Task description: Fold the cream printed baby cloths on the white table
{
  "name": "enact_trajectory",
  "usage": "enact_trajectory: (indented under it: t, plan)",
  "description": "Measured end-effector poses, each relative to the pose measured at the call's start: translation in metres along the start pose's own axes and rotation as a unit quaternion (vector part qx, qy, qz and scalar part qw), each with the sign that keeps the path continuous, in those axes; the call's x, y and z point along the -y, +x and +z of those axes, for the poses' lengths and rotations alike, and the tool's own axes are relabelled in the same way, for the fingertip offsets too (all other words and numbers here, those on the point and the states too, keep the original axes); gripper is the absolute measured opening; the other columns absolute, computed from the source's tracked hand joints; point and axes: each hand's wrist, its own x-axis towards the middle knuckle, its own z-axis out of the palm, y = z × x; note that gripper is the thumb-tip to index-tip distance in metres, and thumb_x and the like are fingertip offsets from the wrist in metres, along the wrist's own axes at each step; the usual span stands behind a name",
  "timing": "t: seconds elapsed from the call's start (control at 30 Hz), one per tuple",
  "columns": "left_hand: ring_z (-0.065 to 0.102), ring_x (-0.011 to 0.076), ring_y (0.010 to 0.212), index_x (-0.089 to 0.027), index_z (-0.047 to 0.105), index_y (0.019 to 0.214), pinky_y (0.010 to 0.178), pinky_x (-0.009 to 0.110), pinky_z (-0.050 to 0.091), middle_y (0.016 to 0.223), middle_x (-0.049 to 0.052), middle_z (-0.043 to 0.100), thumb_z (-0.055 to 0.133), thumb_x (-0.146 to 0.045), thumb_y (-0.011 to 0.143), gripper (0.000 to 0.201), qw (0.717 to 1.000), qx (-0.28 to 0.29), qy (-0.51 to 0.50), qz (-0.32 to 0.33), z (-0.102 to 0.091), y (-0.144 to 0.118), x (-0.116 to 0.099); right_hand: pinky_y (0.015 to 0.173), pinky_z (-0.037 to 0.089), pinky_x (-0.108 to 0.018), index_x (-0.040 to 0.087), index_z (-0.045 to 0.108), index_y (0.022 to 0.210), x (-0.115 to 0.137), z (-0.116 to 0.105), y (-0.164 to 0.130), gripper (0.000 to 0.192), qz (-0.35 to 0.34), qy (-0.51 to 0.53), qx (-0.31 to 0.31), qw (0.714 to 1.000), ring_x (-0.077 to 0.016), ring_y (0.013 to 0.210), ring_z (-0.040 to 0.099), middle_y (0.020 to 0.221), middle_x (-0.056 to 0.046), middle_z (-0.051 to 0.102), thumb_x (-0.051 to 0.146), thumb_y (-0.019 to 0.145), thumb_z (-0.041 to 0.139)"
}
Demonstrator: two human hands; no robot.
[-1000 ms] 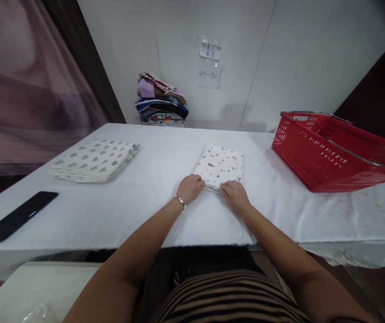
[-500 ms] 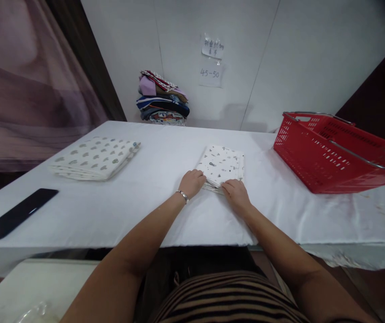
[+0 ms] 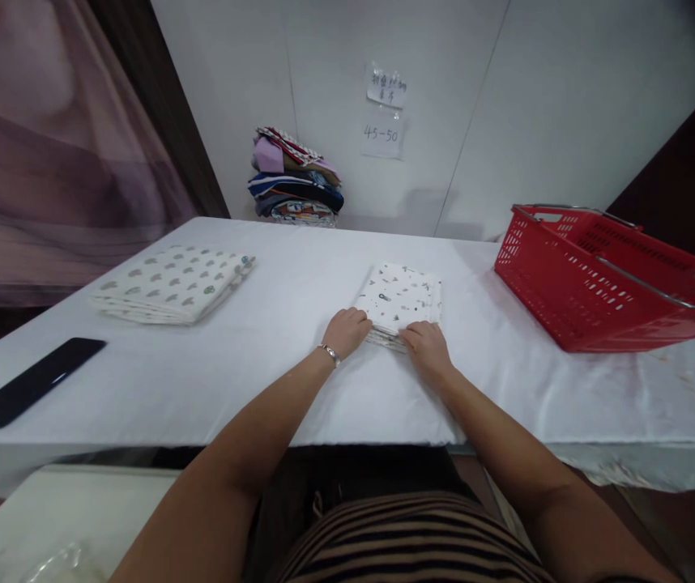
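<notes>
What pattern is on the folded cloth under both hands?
White with small scattered dark motifs, on the folded cloth, seen in the head view.

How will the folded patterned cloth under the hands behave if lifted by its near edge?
Probably floppy: the folded patterned cloth is thin fabric in several layers, so the far side would likely sag or unfold. It looks light for its size. Left hand and right hand both rest on its near edge, which suggests it needs two-point support. Pushed, it may slide on the smooth white tablecloth.
</notes>
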Motion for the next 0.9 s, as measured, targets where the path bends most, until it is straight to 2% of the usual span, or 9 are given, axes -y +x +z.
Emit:
enact_trajectory:
  t: [0.17, 0.3, 0.47, 0.6, 0.77, 0.9]
  plan:
    - [0.047, 0.0208, 0.086, -0.021, 0.055, 0.066, 0.075, 0.034, 0.031, 0.081, 0.008, 0.056, 0.046, -0.012, 0.083, 0.022, 0.999, -0.011, -0.03, -0.018, 0.0019, -0.0007, 0.0008, 0.071, 0.028, -0.031, 0.023, 0.069, 0.092, -0.0006, -0.0004, -0.0003, 0.022, 0.007, 0.004, -0.019, 1.0, -0.0186, 0.083, 0.048, 0.088, -0.006, 0.064, 0.024, 0.092, 0.046]
    - [0.048, 0.0205, 0.084, -0.021, 0.056, 0.066, 0.073, 0.033, 0.031, 0.079, 0.008, 0.055, 0.046, -0.01, 0.083, 0.022, 1.0, -0.008, -0.003, 0.015, 0.0035, -0.0022, 0.0015, 0.071, 0.027, -0.031, 0.023, 0.069, 0.093, 0.0, 0.0028, -0.0025, 0.022, -0.011, -0.011, -0.009, 1.0, -0.0187, 0.082, 0.048, 0.088, -0.005, 0.064, 0.021, 0.092, 0.047]
    - [0.048, 0.02, 0.084, -0.02, 0.059, 0.073, 0.072, 0.033, 0.031, 0.082, 0.008, 0.057, 0.044, -0.012, 0.086, 0.021, 0.993, 0.022, 0.097, 0.064, 0.001, -0.0033, 0.0006, 0.07, 0.028, -0.031, 0.022, 0.069, 0.093, -0.0002, 0.0036, -0.003, 0.021, -0.028, -0.017, 0.02, 0.999, -0.0185, 0.083, 0.048, 0.089, -0.006, 0.064, 0.019, 0.09, 0.049]
    - [0.048, 0.0189, 0.084, -0.019, 0.06, 0.081, 0.07, 0.033, 0.031, 0.085, 0.006, 0.059, 0.042, -0.013, 0.089, 0.02, 0.977, 0.023, 0.191, 0.095, -0.0008, -0.0052, -0.0005, 0.07, 0.027, -0.029, 0.022, 0.069, 0.093, -0.0007, 0.0014, -0.0018, 0.019, -0.017, -0.022, 0.016, 0.999, -0.0174, 0.081, 0.048, 0.089, -0.004, 0.064, 0.021, 0.09, 0.05]
    - [0.049, 0.0178, 0.083, -0.019, 0.061, 0.086, 0.069, 0.032, 0.031, 0.086, 0.005, 0.059, 0.043, -0.019, 0.091, 0.019, 0.966, 0.017, 0.233, 0.109, -0.0024, -0.0076, -0.0014, 0.07, 0.027, -0.029, 0.022, 0.068, 0.094, -0.0008, 0.0003, -0.0019, 0.02, -0.025, -0.036, 0.029, 0.999, -0.0175, 0.082, 0.048, 0.091, -0.004, 0.064, 0.019, 0.09, 0.049]
    - [0.049, 0.0182, 0.084, -0.019, 0.061, 0.089, 0.069, 0.032, 0.031, 0.088, 0.005, 0.06, 0.041, -0.024, 0.092, 0.021, 0.962, 0.032, 0.245, 0.119, -0.0052, -0.007, -0.0018, 0.071, 0.027, -0.029, 0.022, 0.067, 0.095, -0.0019, -0.0009, -0.001, 0.023, -0.038, -0.037, 0.057, 0.997, -0.0181, 0.085, 0.047, 0.094, -0.005, 0.063, 0.02, 0.092, 0.045]
